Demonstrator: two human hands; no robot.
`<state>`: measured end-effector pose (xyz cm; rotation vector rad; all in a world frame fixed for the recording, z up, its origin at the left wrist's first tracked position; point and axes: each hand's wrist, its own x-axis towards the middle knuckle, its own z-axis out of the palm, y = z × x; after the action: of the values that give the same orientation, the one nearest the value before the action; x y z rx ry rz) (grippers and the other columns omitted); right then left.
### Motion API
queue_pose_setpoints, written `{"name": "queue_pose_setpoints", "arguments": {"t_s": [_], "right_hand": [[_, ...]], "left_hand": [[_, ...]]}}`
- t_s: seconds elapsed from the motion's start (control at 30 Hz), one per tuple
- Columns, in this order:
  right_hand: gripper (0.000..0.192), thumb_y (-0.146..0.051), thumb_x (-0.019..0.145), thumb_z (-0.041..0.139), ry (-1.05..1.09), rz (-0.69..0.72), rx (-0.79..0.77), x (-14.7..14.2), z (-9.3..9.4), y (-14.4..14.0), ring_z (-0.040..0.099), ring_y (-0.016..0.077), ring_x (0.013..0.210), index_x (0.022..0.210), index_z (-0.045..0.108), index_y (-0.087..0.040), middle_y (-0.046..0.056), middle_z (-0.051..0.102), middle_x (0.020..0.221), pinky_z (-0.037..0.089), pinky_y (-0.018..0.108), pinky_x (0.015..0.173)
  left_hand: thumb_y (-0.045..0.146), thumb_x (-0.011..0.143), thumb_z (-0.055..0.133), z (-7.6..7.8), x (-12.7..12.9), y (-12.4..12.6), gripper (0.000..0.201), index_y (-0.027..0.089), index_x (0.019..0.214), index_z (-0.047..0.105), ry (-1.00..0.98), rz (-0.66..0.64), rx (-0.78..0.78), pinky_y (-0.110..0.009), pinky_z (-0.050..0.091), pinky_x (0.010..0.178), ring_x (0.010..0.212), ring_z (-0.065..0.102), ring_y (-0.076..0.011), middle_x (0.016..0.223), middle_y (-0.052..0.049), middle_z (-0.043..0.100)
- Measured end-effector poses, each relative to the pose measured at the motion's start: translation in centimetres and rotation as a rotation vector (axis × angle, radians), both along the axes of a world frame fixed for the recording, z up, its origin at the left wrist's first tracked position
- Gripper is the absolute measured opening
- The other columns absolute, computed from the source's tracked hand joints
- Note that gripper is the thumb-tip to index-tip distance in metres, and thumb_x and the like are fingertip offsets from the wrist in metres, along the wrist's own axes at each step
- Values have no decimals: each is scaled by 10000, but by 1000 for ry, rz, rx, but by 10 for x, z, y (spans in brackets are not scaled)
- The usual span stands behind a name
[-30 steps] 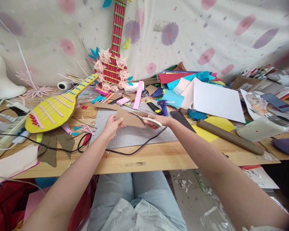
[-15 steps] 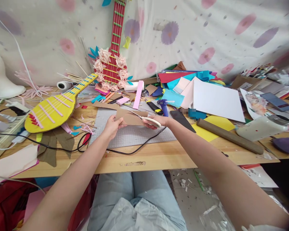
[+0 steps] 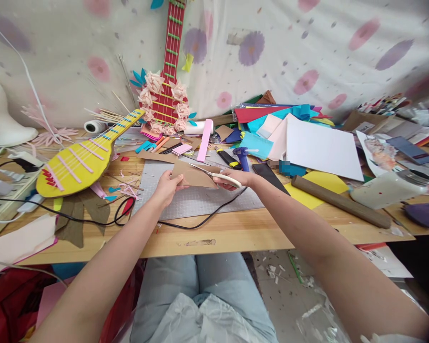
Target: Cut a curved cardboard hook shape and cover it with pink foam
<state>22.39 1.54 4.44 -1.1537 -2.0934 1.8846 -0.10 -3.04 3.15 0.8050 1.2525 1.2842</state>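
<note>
A piece of brown cardboard (image 3: 193, 177) is pinched at its left edge by my left hand (image 3: 167, 188), thumb on top. My right hand (image 3: 232, 180) grips scissors (image 3: 230, 179) with off-white handles, their blades pointing left across the cardboard. The upper blade lies over the cardboard's face; the lower one is hidden beneath it. Both hands hover over a grey cutting mat (image 3: 200, 206) with a printed grid.
A yellow paper lute (image 3: 78, 164) lies left, and a red paper guitar (image 3: 166, 102) with flowers leans at the back. Nearby are a blue glue gun (image 3: 242, 159), a black phone (image 3: 270, 178), a brown roll (image 3: 339, 202) and a black cable (image 3: 214, 213).
My right hand and the scissors have shifted very slightly to the right. My left hand keeps its hold on the cardboard, almost unmoved.
</note>
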Motion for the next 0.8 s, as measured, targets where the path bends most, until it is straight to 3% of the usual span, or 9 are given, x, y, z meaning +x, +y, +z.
{"name": "queue_pose_setpoints", "arguments": {"t_s": [0.53,0.8], "right_hand": [[517,-614,709,508,-54,48,48,4,6,1,240,2,349,540,388,-139,-87,268,412,192,133,301],[511,-613,708,508,-57,57,60,4,10,-3,236,3,358,548,370,-148,-90,270,426,197,143,317]], "left_hand": [[40,740,526,7,-4,1,130,136,774,445,61,-70,4,-269,534,541,561,605,-106,699,-17,614],[77,702,602,11,-9,0,180,134,787,454,82,-115,-1,-259,531,538,577,612,-112,694,-19,622]]}}
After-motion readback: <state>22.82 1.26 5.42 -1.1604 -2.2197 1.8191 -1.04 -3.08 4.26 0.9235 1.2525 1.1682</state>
